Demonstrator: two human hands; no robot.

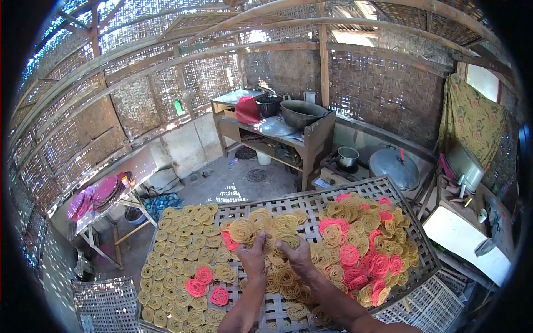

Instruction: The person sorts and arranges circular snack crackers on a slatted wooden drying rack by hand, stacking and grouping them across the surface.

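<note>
My left hand (254, 256) is closed on a yellow coiled disc (242, 230) above the middle of a woven bamboo rack (311, 206). Close beside it, my right hand (297, 256) is closed on another yellow coiled disc (286, 223). Thumbs point up, and both discs stand out above the loose ones beneath. Flat yellow coils (169, 244) cover the rack's left side in rows, with a few pink coils (195, 287) among them. A mixed heap of yellow and pink coils (381, 265) lies on the right.
A wooden shelf (317, 147) with a large dark pot (302, 111) stands behind the rack. To the right are a small pot (348, 157), a domed lid (395, 169) and a white box (466, 238). At left, a small table (119, 194) bears pink items.
</note>
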